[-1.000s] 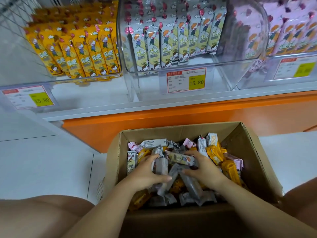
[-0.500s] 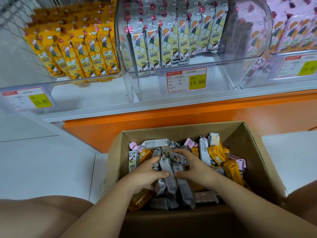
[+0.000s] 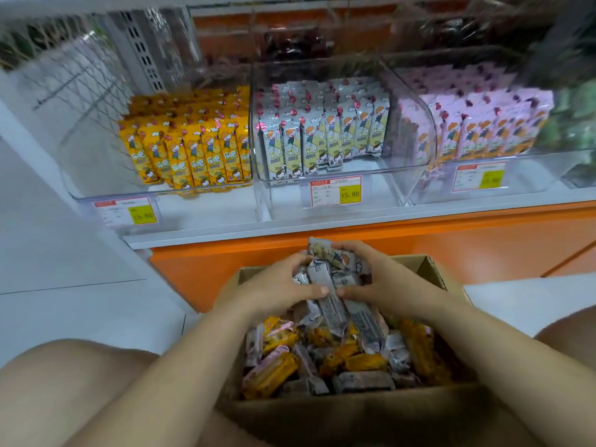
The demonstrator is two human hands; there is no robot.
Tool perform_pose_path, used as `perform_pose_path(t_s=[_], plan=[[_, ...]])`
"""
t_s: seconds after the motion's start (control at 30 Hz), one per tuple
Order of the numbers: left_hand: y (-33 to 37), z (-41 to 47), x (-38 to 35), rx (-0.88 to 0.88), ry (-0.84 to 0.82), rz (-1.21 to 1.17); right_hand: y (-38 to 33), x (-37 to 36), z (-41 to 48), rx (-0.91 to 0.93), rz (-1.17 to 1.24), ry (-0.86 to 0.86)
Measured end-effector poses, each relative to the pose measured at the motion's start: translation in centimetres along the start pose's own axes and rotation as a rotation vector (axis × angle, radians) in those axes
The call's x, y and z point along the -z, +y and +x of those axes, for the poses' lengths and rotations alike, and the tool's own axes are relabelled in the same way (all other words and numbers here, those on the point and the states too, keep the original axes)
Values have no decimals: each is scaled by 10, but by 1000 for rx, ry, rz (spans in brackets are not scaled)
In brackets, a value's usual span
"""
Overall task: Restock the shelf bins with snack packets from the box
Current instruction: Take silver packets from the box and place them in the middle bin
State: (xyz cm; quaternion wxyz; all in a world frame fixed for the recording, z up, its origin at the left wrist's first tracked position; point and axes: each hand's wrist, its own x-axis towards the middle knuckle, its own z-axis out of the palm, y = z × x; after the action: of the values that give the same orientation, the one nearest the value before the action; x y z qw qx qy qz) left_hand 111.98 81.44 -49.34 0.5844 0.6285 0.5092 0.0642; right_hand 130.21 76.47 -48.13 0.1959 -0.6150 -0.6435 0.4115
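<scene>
Snack pkts (image 3: 325,282) bunch in 2 hands (image 3: 274,290) (image 3: 383,285), 3 bins (image 3: 283,201)

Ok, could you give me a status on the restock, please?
Left grip and right grip both hold the grey packets. Packets over the box, not yet binned. Grey bin ahead, path looks open.

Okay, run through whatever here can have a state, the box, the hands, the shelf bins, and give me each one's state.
Brown cardboard box: open, loose mixed packets inside.
Bundle of grey snack packets: held over the box by both hands.
Left hand: grips the bundle.
Right hand: grips the bundle.
Left clear plastic bin: partly full, yellow packets upright.
Middle clear plastic bin: partly full, grey packets upright.
Right clear plastic bin: pink packets upright.
</scene>
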Motion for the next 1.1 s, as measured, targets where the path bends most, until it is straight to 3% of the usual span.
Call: perform_pose_path(t_s=[0.27, 0.47, 0.57, 0.7, 0.9, 1.1], plan=[[51, -44, 25, -94, 41, -133, -67, 46, -30, 116, -145, 87], [96, -65, 42, -375, 256, -3, -107, 83, -39, 319, -259, 207], [122, -58, 54, -501, 307, -59, -118, 100, -25, 429, -272, 290], [143, -32, 73, -599, 381, 49, -114, 112, 12, 509, -268, 381], [157, 12, 96, -650, 493, 173, -100, 126, 71, 583, -302, 501], [143, 43, 96, -585, 452, 235, -71, 117, 98, 558, -248, 447]])
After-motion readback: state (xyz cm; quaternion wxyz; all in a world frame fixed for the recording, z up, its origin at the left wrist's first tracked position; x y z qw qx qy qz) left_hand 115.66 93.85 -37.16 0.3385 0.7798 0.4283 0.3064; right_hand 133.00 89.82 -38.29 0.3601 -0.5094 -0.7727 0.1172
